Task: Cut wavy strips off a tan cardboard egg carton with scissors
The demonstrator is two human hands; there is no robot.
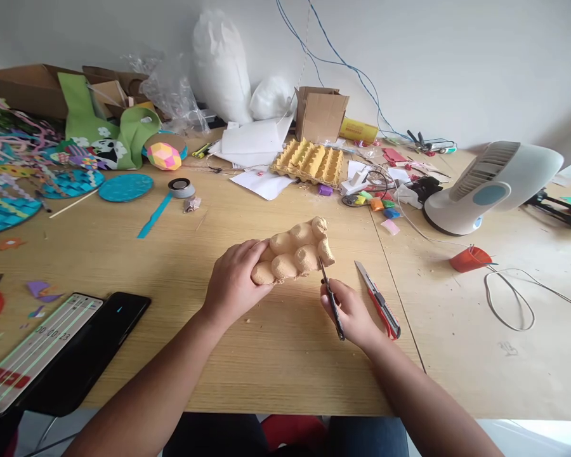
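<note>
Clamping my left hand on an egg carton, right hand round a black cutting tool, I could rip the carton by forcing.

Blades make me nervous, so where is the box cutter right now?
In the head view, the box cutter lies on the table, just right of the person's right hand.

On the table, clockwise around the egg-carton piece: egg tray at twelve o'clock, cardboard box behind; desk fan at two; cup at three; utility knife at four; smartphone at eight; tape roll at ten.
</note>
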